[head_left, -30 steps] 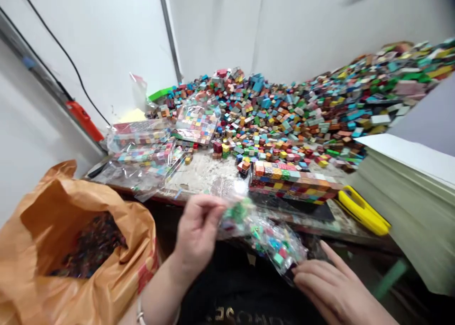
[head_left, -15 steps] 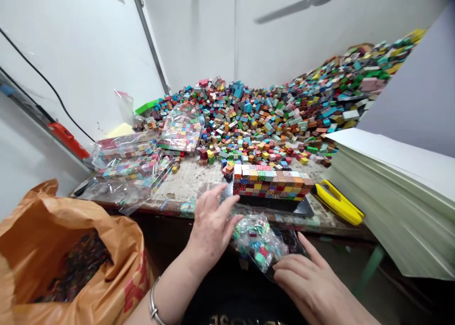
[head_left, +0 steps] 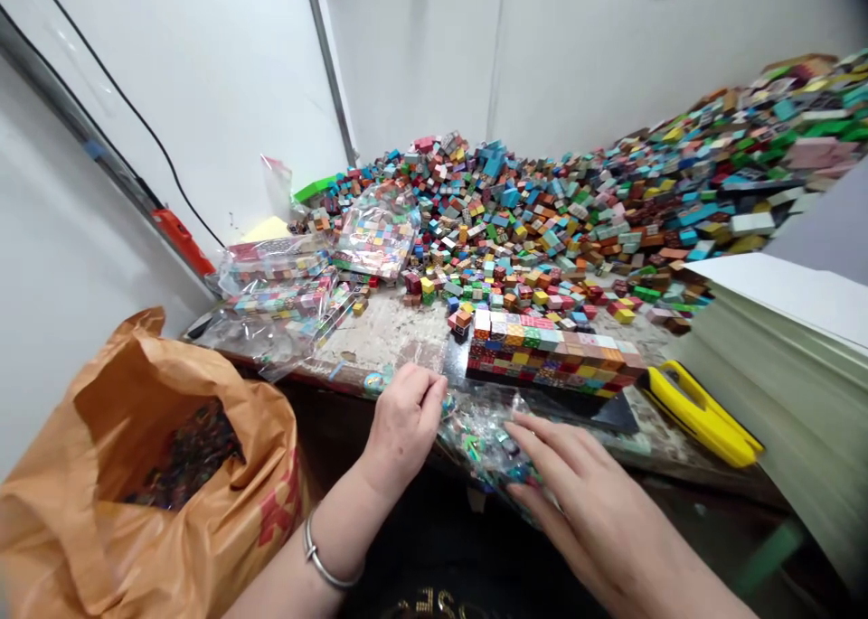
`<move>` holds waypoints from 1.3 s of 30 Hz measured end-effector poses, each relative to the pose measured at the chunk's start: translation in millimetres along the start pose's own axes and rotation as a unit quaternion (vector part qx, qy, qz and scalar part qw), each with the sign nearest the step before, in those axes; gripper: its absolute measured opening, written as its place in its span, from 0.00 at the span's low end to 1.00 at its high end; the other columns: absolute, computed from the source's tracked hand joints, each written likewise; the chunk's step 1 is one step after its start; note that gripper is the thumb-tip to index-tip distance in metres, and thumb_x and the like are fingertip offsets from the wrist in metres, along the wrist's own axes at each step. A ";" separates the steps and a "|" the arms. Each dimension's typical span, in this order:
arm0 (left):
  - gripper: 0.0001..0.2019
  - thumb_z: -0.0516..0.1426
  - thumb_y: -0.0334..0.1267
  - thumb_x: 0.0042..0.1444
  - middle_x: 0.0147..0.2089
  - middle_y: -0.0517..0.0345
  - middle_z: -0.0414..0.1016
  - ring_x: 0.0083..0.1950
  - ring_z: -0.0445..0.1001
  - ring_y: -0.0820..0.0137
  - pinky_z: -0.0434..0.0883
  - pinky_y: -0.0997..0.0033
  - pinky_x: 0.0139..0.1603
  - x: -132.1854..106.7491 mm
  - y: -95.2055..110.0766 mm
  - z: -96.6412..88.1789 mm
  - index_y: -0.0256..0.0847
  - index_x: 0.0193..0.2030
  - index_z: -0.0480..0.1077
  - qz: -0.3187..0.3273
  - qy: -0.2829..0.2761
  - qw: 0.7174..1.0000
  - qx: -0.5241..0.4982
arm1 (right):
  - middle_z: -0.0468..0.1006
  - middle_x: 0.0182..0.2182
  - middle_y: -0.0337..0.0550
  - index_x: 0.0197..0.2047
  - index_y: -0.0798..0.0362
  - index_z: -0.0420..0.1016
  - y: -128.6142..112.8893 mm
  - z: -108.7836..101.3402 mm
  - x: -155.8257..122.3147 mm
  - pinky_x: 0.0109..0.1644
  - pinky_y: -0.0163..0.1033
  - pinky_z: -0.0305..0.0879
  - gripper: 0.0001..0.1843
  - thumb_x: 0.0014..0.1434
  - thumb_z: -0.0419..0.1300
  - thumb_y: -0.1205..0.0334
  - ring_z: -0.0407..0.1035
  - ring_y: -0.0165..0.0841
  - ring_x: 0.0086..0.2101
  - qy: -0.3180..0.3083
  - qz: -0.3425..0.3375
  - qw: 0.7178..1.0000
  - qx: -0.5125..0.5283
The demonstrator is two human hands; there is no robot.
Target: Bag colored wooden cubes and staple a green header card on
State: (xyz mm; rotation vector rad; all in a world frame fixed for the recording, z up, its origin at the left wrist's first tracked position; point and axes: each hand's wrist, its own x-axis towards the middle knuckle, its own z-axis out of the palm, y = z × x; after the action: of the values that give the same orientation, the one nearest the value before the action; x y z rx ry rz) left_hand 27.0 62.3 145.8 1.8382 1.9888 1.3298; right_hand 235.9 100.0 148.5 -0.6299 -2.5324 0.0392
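A clear plastic bag point(head_left: 483, 440) with small colourful pieces in it lies at the table's front edge. My left hand point(head_left: 405, 420) is closed, thumb against the curled fingers, at the bag's left end. Stretched over the bag's right side, my right hand point(head_left: 576, 483) has its fingers apart and the fingertips touch the plastic. Just behind the bag, a long block of small patterned boxes point(head_left: 552, 357), stacked in rows, stands on a dark flat plate point(head_left: 614, 413).
Many small colourful boxes point(head_left: 515, 212) are heaped along the wall. Plastic-wrapped packs point(head_left: 281, 285) lie to the left. An orange bag point(head_left: 271, 420) with small dark items stands front left. A yellow stapler-like tool point(head_left: 705, 416) lies beside a stack of pale sheets point(head_left: 773, 357) at right.
My left hand has gone from spread fingers to closed at the bag's left end. My right hand has moved up onto the bag with fingers straighter. The view has swung left.
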 end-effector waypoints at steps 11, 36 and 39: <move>0.10 0.49 0.34 0.60 0.29 0.58 0.66 0.33 0.66 0.72 0.63 0.72 0.37 -6.1 -6.3 1.8 0.39 0.28 0.66 -0.011 0.013 0.999 -0.050 | 0.72 0.32 0.45 0.34 0.56 0.71 -5.2 49.3 63.4 0.40 0.39 0.66 0.08 0.60 0.52 0.67 0.66 0.35 0.36 -0.106 0.022 0.992 0.058; 0.12 0.51 0.38 0.58 0.28 0.60 0.65 0.32 0.65 0.71 0.62 0.73 0.36 1.9 -23.3 -6.2 0.40 0.26 0.66 -0.017 0.006 0.996 -0.089 | 0.73 0.40 0.45 0.35 0.49 0.72 42.3 18.1 -65.1 0.40 0.42 0.63 0.10 0.62 0.50 0.58 0.68 0.36 0.40 -0.058 0.159 0.986 -0.001; 0.11 0.52 0.39 0.58 0.27 0.61 0.65 0.31 0.64 0.72 0.61 0.73 0.36 3.0 -21.9 -23.2 0.40 0.25 0.66 -0.020 0.049 0.996 -0.075 | 0.73 0.28 0.39 0.29 0.48 0.71 36.0 -11.8 -38.7 0.35 0.38 0.61 0.15 0.63 0.48 0.58 0.69 0.30 0.31 -0.081 0.114 0.989 0.050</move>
State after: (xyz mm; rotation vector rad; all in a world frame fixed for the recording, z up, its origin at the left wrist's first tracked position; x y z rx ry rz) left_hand -4.3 56.0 146.8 1.6887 1.9029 1.5395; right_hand 286.4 113.7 134.6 -0.9067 -2.5799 0.3081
